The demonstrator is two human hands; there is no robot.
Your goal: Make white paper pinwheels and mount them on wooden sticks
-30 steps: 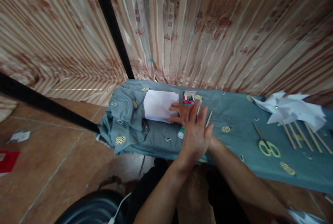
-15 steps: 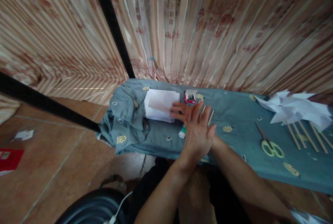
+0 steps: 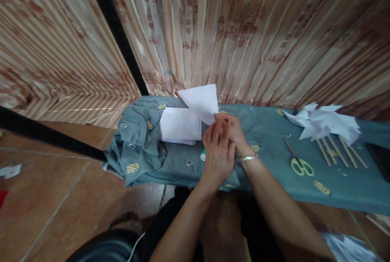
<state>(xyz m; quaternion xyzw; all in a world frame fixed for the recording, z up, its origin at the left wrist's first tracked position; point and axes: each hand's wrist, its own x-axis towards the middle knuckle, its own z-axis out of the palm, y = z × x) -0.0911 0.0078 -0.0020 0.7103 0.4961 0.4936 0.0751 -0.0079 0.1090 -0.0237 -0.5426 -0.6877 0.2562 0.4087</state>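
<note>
A white sheet of paper is raised at a tilt above the bench, held at its lower right corner by the fingertips of my right hand. A silver bangle is on that wrist. My left hand lies across the front of the right one, back upward, its fingers bent and close together just below the sheet; their tips are partly hidden. Left of the hands lies a stack of white paper, partly behind the raised sheet. A green and white tube shows beside my left hand.
A patterned grey-green cloth covers the bench. To the right lie green-handled scissors and white paper pinwheels on wooden sticks. A dark object is at the far right. Black poles stand by the curtain.
My right hand has drawn back from the paper stack, lifting a sheet up. My left hand stays against it. The view has shifted right, and the small red box is now hidden.
</note>
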